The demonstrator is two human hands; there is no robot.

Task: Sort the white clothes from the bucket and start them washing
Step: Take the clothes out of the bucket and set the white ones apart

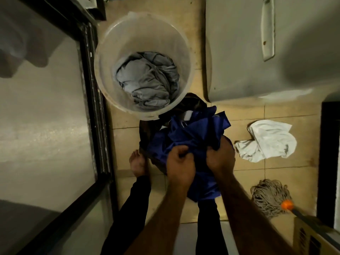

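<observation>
A translucent white bucket (pixel 103 57) stands on the tiled floor and holds crumpled grey clothes (pixel 145 80). Just below it, over a dark brown garment (pixel 145 133) on the floor, both hands grip a bunched blue garment (pixel 191 129). My left hand (pixel 181 162) clutches its near edge, and my right hand (pixel 220 157) grips the cloth beside it. A white garment (pixel 266 140) lies alone on the floor to the right.
A grey string mop head (pixel 269 197) with an orange collar lies at the lower right. A white appliance (pixel 257 43) fills the upper right. A black-framed door (pixel 92 89) runs down the left. My bare foot (pixel 138 162) stands beside the clothes pile.
</observation>
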